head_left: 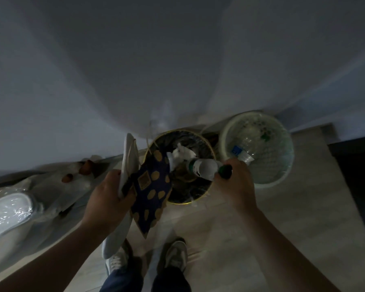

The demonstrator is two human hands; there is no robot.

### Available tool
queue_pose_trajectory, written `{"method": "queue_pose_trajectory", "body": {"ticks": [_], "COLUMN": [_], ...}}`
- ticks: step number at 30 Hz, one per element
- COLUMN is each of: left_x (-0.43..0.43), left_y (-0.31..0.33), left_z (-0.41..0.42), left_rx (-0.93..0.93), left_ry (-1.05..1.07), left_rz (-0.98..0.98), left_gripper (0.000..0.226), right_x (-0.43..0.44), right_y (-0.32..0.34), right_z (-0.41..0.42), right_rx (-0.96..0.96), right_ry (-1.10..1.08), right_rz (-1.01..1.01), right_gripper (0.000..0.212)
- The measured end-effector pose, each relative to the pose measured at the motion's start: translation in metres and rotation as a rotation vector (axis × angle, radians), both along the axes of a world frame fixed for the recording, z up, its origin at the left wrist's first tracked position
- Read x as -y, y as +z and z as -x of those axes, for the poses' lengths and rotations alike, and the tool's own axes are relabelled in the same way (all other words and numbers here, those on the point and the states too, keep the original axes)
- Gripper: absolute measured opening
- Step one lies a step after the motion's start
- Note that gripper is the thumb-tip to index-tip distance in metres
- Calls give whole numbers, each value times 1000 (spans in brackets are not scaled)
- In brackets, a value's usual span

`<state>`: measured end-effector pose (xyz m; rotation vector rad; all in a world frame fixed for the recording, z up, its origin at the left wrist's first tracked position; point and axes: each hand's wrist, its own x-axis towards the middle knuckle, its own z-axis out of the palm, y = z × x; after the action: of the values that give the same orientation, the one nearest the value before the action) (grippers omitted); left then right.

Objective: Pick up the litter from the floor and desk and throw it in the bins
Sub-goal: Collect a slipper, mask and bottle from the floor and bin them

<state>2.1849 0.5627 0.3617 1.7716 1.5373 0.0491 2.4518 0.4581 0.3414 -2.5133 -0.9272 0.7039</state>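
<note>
Above round bin (183,202): left hand (110,192) pinches white plate (129,157), gold-spotted napkin (150,192); right hand (234,184) grips plastic bottle (204,168).

Sneakers (175,256) stand on pale floor (282,207) beside a white wall (177,60)

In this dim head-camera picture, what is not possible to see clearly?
1. Head view: what the white flat item in the left hand is; edge-on, dim.
2. Head view: print on the bottle held by the right hand; blurred.
3. Head view: floor of the dark bin; crumpled paper, bottle and patterned sheet cover it.
</note>
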Motion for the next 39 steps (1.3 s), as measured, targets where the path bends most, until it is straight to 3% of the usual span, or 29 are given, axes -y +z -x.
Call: {"method": "queue_pose_trajectory", "body": {"ticks": [11,16,22,29,36,39], "left_x": [0,1,0,-15,-18,-13], "left_y": [66,65,54,51,10,-8], "left_z": [-73,-85,-88,-100,-122,-122], "left_rx": [51,36,20,73,18,-90], "left_ry": [-38,-35,-57,-113,-81,-83], "left_rz": [20,12,44,-117,1,67], "left_gripper": [24,24,26,30,25,22], "right_x": [64,61,75,77,67,63], "right_y": [111,112,90,75,62,52], "right_z": [-56,-72,-51,-31,-24,-18], "right_rx": [215,-103,-209,-306,-330,-344], "right_ry": [-316,-384,-308,-298,-280,-259], "right_rz": [-175,-117,-45,-2,5,19], "right_gripper": [33,81,59,52,51,51]}}
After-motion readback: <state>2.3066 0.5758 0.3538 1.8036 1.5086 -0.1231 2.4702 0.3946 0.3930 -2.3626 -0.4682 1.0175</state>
